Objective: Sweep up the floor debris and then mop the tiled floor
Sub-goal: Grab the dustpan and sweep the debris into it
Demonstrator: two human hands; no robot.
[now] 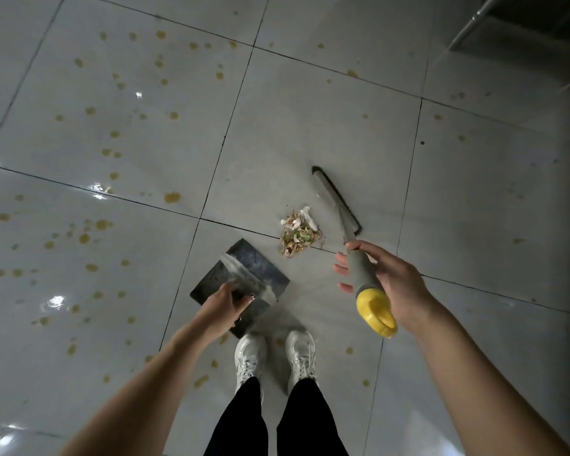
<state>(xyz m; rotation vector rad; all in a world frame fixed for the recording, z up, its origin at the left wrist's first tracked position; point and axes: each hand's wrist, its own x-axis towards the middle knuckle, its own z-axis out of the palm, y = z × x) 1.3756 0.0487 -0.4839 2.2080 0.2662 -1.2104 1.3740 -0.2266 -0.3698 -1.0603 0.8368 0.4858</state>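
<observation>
**Right hand (392,281) on the broom (337,199), left hand (224,307) on the dustpan (257,266)**

We have our right hand wrapped round the broom's grey grip, thumb on top and fingers curled round the far side. The handle's yellow cap (377,312) sticks out past the palm toward 5 o'clock. From this hand the shaft runs toward 11 o'clock down to the broom head, a long strip with a dark edge resting on the floor (474,192).

Our left hand is clamped on the dustpan's handle, fingers curled over it. The dark pan sits on the floor with its open edge turned toward 1 o'clock, facing the debris (298,233).

The debris is a small heap of dry leafy scraps and white bits just below the middle of our view, lying across a dark grout line. The broom head is just beside it at its 2 o'clock. The dustpan is near it at its 7 o'clock, with a strip of bare tile between them.

The floor is pale grey glossy tile. Yellowish spots (172,197) are scattered over it, thickest from 8 to 11 o'clock, thinner elsewhere. At 6 o'clock we see our white shoes (250,357) side by side and black trousers (305,419) above them, the left toe just beside the dustpan's near corner. Metal legs (474,23) show in the corner at 1 o'clock.
</observation>
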